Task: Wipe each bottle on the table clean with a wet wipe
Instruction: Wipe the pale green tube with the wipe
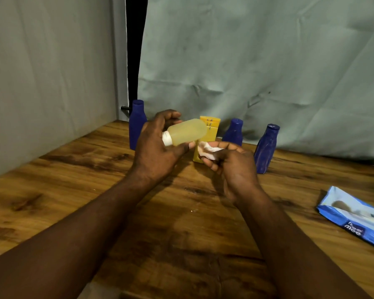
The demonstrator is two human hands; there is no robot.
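Note:
My left hand [158,145] grips a pale yellow translucent bottle [188,131] with a white cap, held on its side above the table, cap toward my palm. Just to its right, my right hand [231,162] pinches a crumpled white wet wipe [208,151], close to the bottle's lower edge but apart from it. Behind the hands stands a yellow bottle [209,130], partly hidden. Three dark blue bottles stand on the table: one at the back left [137,124], one behind my right hand [233,131], one further right [266,147].
The wooden table [73,190] runs to a grey wall on the left and a pale green cloth backdrop behind. A blue wet wipe pack [354,214] lies at the right edge. Bare wood lies in front of my arms.

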